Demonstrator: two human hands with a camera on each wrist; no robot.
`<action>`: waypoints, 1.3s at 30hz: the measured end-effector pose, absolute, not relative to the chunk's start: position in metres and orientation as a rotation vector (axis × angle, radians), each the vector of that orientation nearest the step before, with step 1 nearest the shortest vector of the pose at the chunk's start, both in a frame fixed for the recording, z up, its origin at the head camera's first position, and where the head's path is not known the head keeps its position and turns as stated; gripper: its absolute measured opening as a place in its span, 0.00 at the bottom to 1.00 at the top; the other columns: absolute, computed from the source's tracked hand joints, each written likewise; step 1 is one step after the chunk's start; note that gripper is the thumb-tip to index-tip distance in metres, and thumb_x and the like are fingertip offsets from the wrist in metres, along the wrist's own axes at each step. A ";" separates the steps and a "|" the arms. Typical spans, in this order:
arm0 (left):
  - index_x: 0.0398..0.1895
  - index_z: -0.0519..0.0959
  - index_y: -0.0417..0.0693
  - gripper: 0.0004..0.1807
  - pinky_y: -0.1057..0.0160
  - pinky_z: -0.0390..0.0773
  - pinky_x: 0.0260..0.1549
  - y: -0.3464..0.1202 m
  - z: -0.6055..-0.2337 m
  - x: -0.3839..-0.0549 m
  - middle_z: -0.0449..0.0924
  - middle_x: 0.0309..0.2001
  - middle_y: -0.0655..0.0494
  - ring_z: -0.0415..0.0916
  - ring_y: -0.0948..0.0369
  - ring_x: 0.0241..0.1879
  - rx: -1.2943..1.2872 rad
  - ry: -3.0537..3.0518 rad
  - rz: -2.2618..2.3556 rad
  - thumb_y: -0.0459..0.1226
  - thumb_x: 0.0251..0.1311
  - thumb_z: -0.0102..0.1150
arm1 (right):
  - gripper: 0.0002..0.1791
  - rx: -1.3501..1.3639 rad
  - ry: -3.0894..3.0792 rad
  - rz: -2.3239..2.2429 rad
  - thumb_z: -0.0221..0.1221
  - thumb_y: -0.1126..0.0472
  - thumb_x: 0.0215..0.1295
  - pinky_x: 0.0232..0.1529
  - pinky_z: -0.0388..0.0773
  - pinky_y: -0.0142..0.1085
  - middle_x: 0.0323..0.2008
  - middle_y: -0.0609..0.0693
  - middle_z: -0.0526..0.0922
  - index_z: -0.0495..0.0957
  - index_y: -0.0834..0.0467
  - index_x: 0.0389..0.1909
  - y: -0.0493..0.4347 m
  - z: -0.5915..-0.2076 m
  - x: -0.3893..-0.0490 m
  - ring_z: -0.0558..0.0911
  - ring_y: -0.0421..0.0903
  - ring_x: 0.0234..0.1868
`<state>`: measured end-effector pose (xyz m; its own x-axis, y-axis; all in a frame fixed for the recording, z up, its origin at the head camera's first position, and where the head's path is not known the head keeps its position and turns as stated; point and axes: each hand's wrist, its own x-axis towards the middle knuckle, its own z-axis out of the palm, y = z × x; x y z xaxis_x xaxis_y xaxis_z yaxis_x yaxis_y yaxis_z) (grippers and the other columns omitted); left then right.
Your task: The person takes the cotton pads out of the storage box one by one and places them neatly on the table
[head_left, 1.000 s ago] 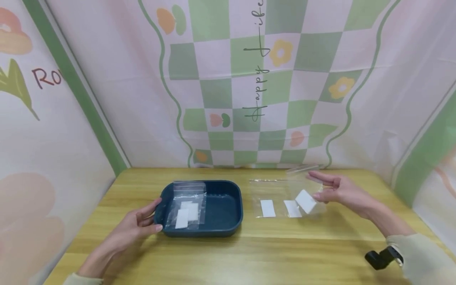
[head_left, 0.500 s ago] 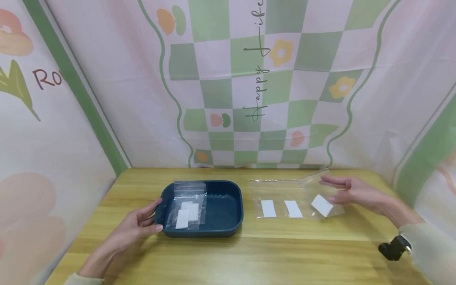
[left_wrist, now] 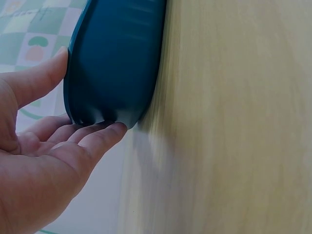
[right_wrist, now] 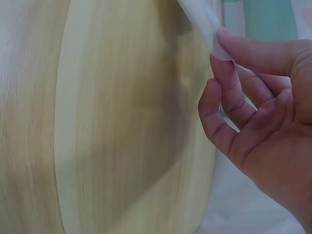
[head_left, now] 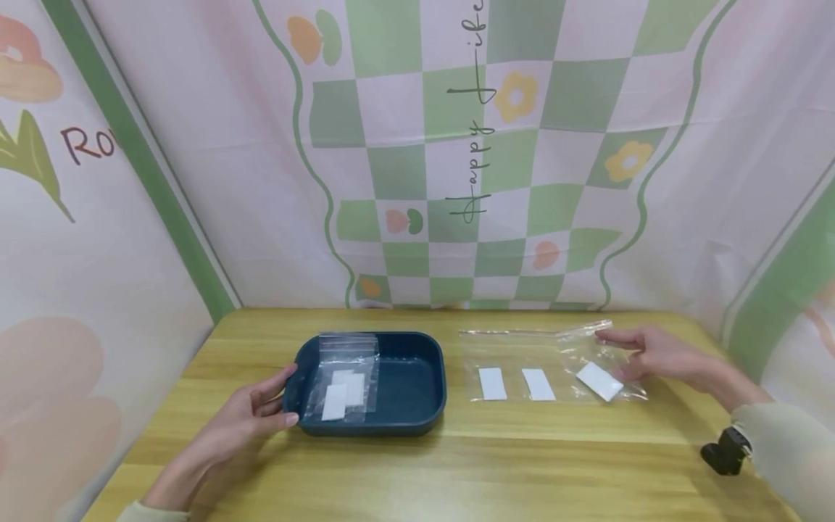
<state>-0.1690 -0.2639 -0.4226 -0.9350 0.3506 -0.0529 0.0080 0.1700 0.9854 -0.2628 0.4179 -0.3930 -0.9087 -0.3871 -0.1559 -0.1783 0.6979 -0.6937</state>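
Note:
In the head view my left hand [head_left: 251, 412] holds the left end of a dark blue rectangular tray [head_left: 417, 428], thumb on one side and curled fingers on the other. The left wrist view shows its fingers under the tray end [left_wrist: 117, 58]. Clear zip bags with white cards [head_left: 335, 401] lie overlapping inside the tray's left half. On the right, my right hand [head_left: 665, 357] pinches the right edge of a clear zip bag [head_left: 583, 348] with a white card [head_left: 599, 380] in it. The right wrist view has thumb and index finger [right_wrist: 226, 73] on the bag's edge [right_wrist: 202, 24].
To the left of the held bag, more clear zip bag material with two white cards [head_left: 492, 383] lies flat on the wooden table [head_left: 457, 478]. A patterned cloth [head_left: 450, 167] hangs behind the table. A black device [head_left: 725, 451] sits at my right wrist.
My right hand has moved right and lowered the pinched zip bag toward the table, bringing it apart from the neighbouring card. The left hand and the tray have stayed put.

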 end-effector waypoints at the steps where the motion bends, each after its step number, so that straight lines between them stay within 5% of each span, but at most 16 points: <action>1: 0.83 0.50 0.34 0.49 0.62 0.77 0.61 -0.264 -0.423 -0.169 0.43 0.81 0.32 0.55 0.29 0.74 0.353 2.181 1.834 0.31 0.67 0.70 | 0.47 -0.439 2.630 -1.007 0.69 0.65 0.58 0.47 0.82 0.43 0.76 0.68 0.62 0.60 0.68 0.78 0.418 -0.394 -0.263 0.78 0.62 0.57; 4: 0.83 0.49 0.34 0.49 0.63 0.77 0.60 -0.264 -0.423 -0.170 0.43 0.81 0.32 0.55 0.30 0.73 0.359 2.181 1.834 0.31 0.68 0.69 | 0.47 -0.435 2.622 -1.015 0.69 0.67 0.59 0.39 0.81 0.41 0.76 0.71 0.61 0.59 0.69 0.78 0.420 -0.396 -0.265 0.80 0.53 0.40; 8: 0.83 0.48 0.33 0.48 0.63 0.77 0.60 -0.263 -0.422 -0.170 0.43 0.80 0.32 0.55 0.30 0.73 0.382 2.170 1.841 0.30 0.68 0.68 | 0.48 -0.422 2.585 -1.084 0.70 0.67 0.59 0.28 0.79 0.38 0.75 0.75 0.59 0.58 0.69 0.78 0.425 -0.400 -0.268 0.70 0.42 0.22; 15: 0.83 0.48 0.33 0.49 0.62 0.77 0.61 -0.264 -0.422 -0.169 0.43 0.80 0.32 0.55 0.29 0.73 0.371 2.169 1.840 0.30 0.68 0.69 | 0.49 -0.462 2.592 -1.081 0.71 0.69 0.55 0.22 0.79 0.38 0.73 0.78 0.60 0.58 0.73 0.77 0.428 -0.404 -0.271 0.69 0.39 0.17; 24: 0.83 0.49 0.33 0.49 0.64 0.76 0.61 -0.264 -0.423 -0.170 0.43 0.81 0.33 0.54 0.29 0.74 0.368 2.193 1.816 0.31 0.68 0.69 | 0.50 -0.545 2.671 -0.957 0.74 0.65 0.54 0.37 0.82 0.35 0.72 0.77 0.62 0.60 0.76 0.75 0.427 -0.405 -0.269 0.76 0.39 0.26; 31: 0.83 0.49 0.32 0.48 0.59 0.77 0.61 -0.264 -0.423 -0.169 0.43 0.80 0.31 0.55 0.28 0.73 0.394 2.195 1.817 0.30 0.68 0.68 | 0.49 -0.592 2.673 -0.969 0.74 0.66 0.54 0.21 0.79 0.38 0.68 0.81 0.64 0.61 0.77 0.73 0.428 -0.407 -0.270 0.66 0.36 0.15; 39: 0.83 0.50 0.34 0.49 0.60 0.77 0.61 -0.264 -0.422 -0.170 0.44 0.80 0.32 0.56 0.29 0.73 0.348 2.201 1.815 0.31 0.67 0.70 | 0.49 -0.591 2.689 -0.938 0.75 0.65 0.54 0.19 0.78 0.38 0.66 0.84 0.64 0.61 0.77 0.73 0.429 -0.404 -0.268 0.68 0.36 0.15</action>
<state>-0.1696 -0.2636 -0.4220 -0.9356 0.3490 -0.0525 0.0150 0.1881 0.9820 -0.2676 0.4287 -0.4044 -0.8916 -0.4449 -0.0842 -0.2961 0.7136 -0.6349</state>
